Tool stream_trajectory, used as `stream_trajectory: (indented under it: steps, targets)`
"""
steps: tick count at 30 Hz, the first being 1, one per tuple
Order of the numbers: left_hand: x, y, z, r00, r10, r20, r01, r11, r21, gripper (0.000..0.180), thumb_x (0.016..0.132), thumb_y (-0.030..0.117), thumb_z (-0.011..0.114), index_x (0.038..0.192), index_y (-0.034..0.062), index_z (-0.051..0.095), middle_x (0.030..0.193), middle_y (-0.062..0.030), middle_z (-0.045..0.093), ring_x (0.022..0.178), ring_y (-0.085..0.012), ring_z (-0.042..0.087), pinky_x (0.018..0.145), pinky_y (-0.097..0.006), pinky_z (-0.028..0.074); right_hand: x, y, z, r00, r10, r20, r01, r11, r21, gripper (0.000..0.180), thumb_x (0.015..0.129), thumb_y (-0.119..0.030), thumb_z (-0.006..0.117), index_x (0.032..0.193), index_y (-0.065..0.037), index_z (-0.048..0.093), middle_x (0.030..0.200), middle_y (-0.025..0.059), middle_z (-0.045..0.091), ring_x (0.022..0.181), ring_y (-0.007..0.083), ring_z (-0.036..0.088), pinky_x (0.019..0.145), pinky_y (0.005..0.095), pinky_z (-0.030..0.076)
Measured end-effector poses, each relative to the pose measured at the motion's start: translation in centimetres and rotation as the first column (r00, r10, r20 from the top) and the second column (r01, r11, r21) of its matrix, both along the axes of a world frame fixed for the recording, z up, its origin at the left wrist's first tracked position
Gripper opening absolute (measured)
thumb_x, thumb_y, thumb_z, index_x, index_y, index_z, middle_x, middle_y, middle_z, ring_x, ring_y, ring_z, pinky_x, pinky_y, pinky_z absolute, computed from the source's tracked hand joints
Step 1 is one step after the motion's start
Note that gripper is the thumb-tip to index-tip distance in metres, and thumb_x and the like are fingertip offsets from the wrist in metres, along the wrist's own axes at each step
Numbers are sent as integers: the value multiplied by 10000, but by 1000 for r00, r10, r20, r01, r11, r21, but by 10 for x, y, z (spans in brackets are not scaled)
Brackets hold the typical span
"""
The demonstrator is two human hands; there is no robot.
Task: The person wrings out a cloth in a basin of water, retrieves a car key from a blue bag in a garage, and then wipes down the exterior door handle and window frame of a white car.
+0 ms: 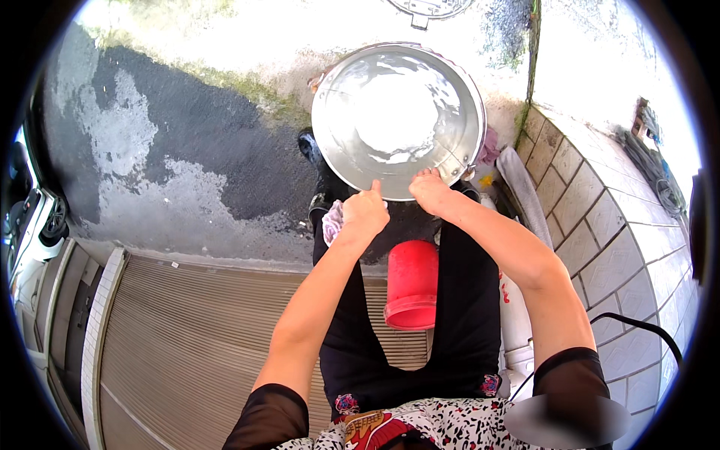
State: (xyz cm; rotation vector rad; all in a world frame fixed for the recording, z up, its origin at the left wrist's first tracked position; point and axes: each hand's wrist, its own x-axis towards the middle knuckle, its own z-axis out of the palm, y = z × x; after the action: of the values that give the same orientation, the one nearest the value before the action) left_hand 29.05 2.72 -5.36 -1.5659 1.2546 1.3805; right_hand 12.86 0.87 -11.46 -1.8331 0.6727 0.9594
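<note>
A large round metal tub (322, 135) with water in it stands in front of me, bright light reflecting off the water. My right hand (430, 189) is closed over its near rim, fingers curled. Just to the left, my left hand (365, 210) is closed around a crumpled pinkish-white cloth (333, 223), with one digit stretched toward the rim. Most of the cloth shows on the hand's left side; the part inside the grip is hidden. A red bucket (412, 281) is between my legs, behind both hands.
A grey cloth (521, 187) lies beside the tiled wall (592, 217) on my right. A black cable (637, 322) runs along there. A ribbed shutter-like surface (195, 330) spans the lower left. Part of a round metal cover (431, 7) shows beyond the tub.
</note>
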Motion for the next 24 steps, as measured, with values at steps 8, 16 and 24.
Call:
stream_trajectory:
  steps: [8,16,24]
  targets:
    - [33,-48,10,962,273,-22,-255,864,-435,304,692,158,598,992,119,577,781,-196,632,757,-358,620,700,-444,497,31,-116,41,969,-119,214,115,993,31,149,669,13,507,742,56,630,795,240,609,815,374,605,714,420,492]
    - [68,-134,11,931,365,-19,-331,822,-464,317,707,206,615,989,63,596,889,-186,636,881,-338,607,781,-400,479,88,-215,37,993,59,100,-62,998,21,197,670,-63,503,763,7,661,814,193,636,787,331,617,643,391,467]
    - [71,-125,10,932,361,6,-319,829,-460,321,700,209,624,988,72,591,894,-171,639,887,-330,605,778,-397,478,90,-196,37,996,35,80,-35,999,-6,189,688,-47,501,781,12,656,839,196,637,818,337,614,660,395,474]
